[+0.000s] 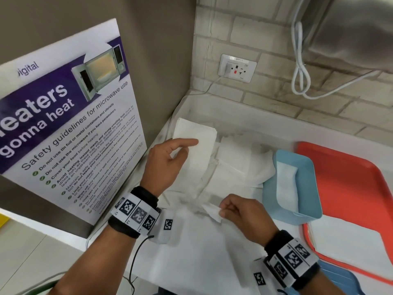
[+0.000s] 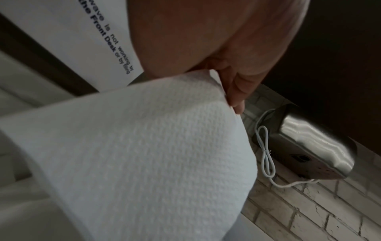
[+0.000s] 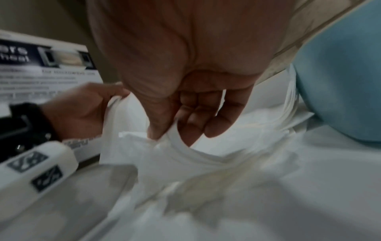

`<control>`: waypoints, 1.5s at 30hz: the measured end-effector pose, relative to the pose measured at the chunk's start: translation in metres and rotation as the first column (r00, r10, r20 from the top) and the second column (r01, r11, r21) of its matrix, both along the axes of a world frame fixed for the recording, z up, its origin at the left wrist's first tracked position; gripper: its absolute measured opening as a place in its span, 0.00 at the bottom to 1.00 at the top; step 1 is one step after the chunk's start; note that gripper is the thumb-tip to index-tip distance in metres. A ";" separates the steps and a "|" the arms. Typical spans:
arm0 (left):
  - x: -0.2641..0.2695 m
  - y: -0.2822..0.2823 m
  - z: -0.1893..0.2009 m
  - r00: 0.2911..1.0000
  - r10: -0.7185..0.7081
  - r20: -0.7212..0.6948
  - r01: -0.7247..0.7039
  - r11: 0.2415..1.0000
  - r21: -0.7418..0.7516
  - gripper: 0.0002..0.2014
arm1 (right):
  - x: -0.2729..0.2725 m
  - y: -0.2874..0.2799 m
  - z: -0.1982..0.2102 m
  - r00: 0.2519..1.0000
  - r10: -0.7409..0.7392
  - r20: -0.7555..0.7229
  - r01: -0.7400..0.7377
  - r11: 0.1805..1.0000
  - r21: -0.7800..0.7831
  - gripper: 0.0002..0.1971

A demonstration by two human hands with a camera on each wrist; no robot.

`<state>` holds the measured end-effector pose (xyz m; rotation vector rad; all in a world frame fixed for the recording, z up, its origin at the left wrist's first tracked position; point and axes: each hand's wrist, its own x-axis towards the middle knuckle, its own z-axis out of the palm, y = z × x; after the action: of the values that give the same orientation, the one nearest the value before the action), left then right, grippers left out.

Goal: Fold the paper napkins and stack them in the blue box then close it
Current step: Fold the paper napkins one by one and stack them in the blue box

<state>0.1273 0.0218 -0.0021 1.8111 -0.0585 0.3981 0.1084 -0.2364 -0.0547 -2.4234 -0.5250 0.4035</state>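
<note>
A white paper napkin hangs stretched between my two hands above the white counter. My left hand pinches its far edge between thumb and forefinger; the left wrist view shows the napkin draped below the fingers. My right hand pinches the near corner, and the right wrist view shows this pinch on the crumpled napkin. More loose napkins lie in a pile behind. To the right stands the blue box, open, with a folded napkin inside.
A red tray lies right of the box. A blue lid shows at the bottom right corner. A microwave safety poster covers the left wall. On the brick wall are a socket, a metal appliance and its looped cable.
</note>
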 end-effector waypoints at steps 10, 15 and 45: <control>0.006 -0.001 0.009 0.998 -0.068 0.011 0.068 0.998 -0.018 0.13 | 0.031 -0.008 0.067 0.958 -0.102 -0.270 0.239 0.802 0.548 0.10; 0.008 -0.002 0.020 0.989 -0.147 -0.008 0.147 0.988 -0.036 0.11 | 0.043 -0.017 0.105 0.983 -0.026 -0.183 0.129 0.807 0.577 0.13; 0.007 -0.056 0.028 0.975 -0.198 -0.103 0.099 0.797 -0.596 0.08 | 0.035 0.012 0.096 0.959 -0.146 -0.244 0.271 0.731 0.626 0.39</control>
<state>0.1340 -0.0337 0.0254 1.1999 0.0339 0.1274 0.1431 -0.2242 0.0415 -1.7098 -0.2424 0.2722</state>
